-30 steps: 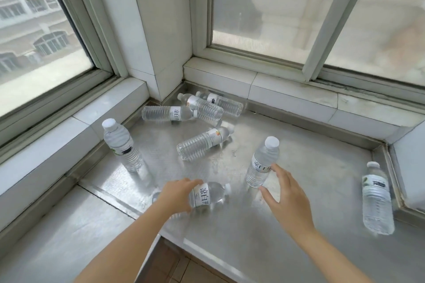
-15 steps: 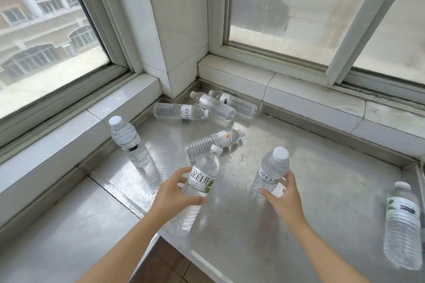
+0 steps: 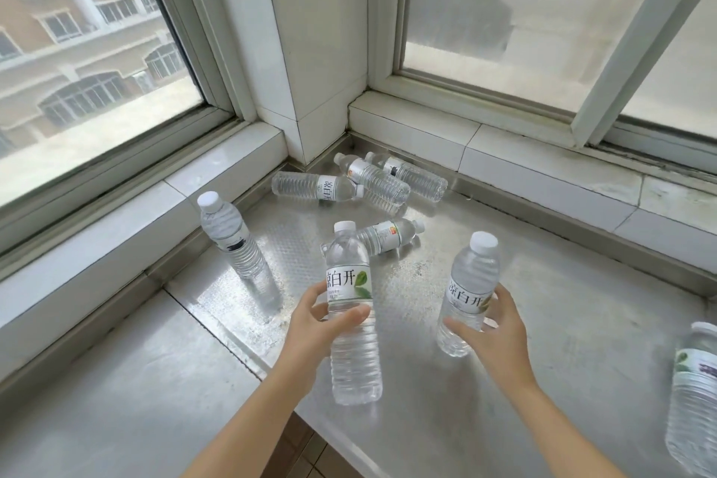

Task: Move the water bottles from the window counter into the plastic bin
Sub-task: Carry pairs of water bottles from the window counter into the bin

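Fingers (image 3: 351, 316) of both hands wrap upright bottles — bare counter (image 3: 582, 322) rightward.

Tiled pillar (image 3: 310, 50) between two windows; brick building (image 3: 77, 31) outside.

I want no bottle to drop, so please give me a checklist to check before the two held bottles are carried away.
1. Left hand wrapped around left bottle: ok.
2. Right hand wrapped around right bottle: ok.
3. Caps on both held bottles: ok.
4. Right bottle lifted off counter: cannot tell.
5. Bin in view to aim for: not ok, none visible.
6. Bottles left on counter, four lying in the corner, two standing: not ok, more trips needed.
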`<action>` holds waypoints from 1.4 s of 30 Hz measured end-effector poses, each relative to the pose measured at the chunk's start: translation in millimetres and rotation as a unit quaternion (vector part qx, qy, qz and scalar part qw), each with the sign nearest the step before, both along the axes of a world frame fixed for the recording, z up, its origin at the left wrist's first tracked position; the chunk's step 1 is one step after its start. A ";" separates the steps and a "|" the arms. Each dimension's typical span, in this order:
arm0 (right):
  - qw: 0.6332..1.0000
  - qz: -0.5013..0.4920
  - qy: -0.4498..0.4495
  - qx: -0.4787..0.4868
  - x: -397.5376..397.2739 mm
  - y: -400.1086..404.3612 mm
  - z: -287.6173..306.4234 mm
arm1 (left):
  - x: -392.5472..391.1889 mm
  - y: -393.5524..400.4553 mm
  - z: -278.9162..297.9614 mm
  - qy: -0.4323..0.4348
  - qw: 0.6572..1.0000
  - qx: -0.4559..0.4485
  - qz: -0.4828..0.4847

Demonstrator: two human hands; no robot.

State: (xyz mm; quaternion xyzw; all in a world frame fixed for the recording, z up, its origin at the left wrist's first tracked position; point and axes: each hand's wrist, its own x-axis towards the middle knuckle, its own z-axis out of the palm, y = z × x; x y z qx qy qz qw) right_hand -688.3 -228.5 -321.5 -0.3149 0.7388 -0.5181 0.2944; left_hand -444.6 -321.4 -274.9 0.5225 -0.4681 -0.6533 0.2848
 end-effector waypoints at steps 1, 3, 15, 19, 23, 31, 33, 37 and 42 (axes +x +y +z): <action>1.000 0.002 0.002 -0.002 0.5 3.2 6.8 | -1.7 2.0 4.8 0.003 1.000 -0.004 0.002; 1.000 0.009 0.004 -0.008 1.7 11.1 21.0 | -4.1 5.4 13.5 0.005 1.000 -0.019 0.010; 0.994 -0.065 -0.036 -0.084 34.9 78.6 98.1 | -20.0 39.3 70.9 0.058 0.993 -0.088 -0.046; 0.986 -0.121 -0.037 -0.106 51.2 106.5 122.4 | -15.3 50.7 91.2 0.089 0.989 -0.085 -0.086; 0.976 -0.176 -0.042 -0.119 80.5 136.9 139.4 | -2.9 56.8 102.9 0.124 0.979 -0.075 -0.145; 0.933 -0.333 -0.035 -0.131 175.8 207.7 160.7 | 13.1 91.7 105.0 0.153 0.934 -0.057 -0.318; 0.922 -0.367 -0.026 -0.116 201.0 229.4 163.8 | 15.8 108.4 102.3 0.157 0.913 -0.049 -0.373; 0.889 -0.444 0.001 -0.110 246.2 273.6 173.7 | 18.4 146.6 107.3 0.175 0.870 -0.047 -0.459; 0.832 -0.540 0.020 -0.123 301.5 330.3 184.9 | 21.4 204.0 114.4 0.192 0.807 -0.029 -0.558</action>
